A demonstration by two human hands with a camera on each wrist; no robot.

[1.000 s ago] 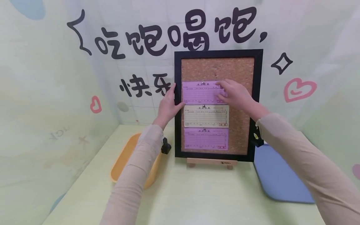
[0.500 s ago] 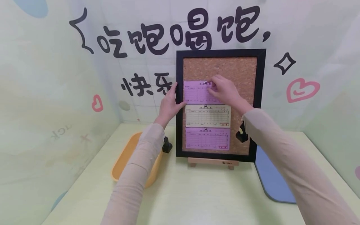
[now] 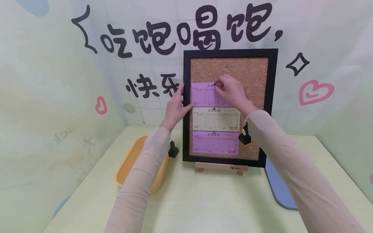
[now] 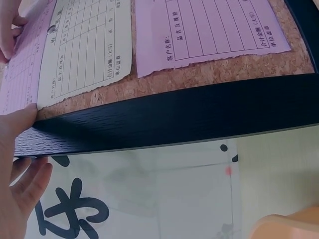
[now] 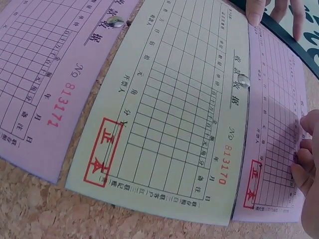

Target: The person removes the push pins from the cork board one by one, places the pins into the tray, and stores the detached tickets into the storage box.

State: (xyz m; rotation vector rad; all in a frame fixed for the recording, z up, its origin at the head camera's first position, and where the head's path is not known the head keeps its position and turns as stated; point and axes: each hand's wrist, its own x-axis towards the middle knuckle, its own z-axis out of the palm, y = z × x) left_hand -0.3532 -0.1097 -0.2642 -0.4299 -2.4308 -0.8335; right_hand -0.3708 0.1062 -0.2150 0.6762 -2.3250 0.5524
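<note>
A cork board (image 3: 230,69) in a black frame stands upright. Three receipt slips are pinned in a column on it: a pink top slip (image 3: 201,94), a cream middle slip (image 3: 215,119) and a pink bottom slip (image 3: 215,144). My left hand (image 3: 175,108) grips the frame's left side, thumb in front and fingers behind, as the left wrist view also shows. At the top slip's upper edge, my right hand (image 3: 232,91) pinches a thumbtack (image 3: 214,84) between thumb and forefinger and covers the slip's right part. Clear-headed thumbtacks (image 5: 243,80) hold the lower slips.
A small wooden easel (image 3: 221,166) supports the board on the pale table (image 3: 204,200). To the left, an orange container (image 3: 159,183) sits partly behind my left sleeve. A blue mat (image 3: 281,184) lies at the right under my right arm. A printed wall sheet rises behind.
My right hand has moved left along the top slip, from its upper right corner to the thumbtack at its top middle. My left hand keeps its hold on the frame.
</note>
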